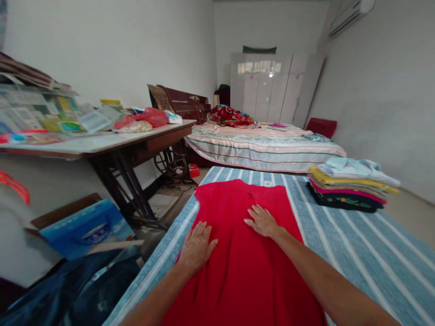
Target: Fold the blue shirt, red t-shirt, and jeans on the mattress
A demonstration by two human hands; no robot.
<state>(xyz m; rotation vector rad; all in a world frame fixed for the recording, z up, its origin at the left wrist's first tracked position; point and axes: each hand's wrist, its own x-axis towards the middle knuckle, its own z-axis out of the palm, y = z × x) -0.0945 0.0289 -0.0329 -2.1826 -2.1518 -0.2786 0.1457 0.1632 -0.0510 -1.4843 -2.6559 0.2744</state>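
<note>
A red garment (238, 280) lies spread out on a blue and white striped bed sheet (343, 253). Its shoulder end points away from me, and its lower end runs out of view at the bottom. My left hand (198, 246) rests flat on the garment's left side, fingers outstretched. On the upper right part lies my right hand (263, 221), palm down, also with its fingers stretched out. A few creases run lengthwise through the cloth between the hands. To the right stands a stack of folded clothes (350, 185) in several colours.
A table with a sewing-machine treadle base (173, 131) stands at the left, loaded with bags and boxes. Below it are a blue carton (88, 228) and dark bags (78, 290). Another bed (265, 145) and a pale wardrobe (268, 86) stand at the back.
</note>
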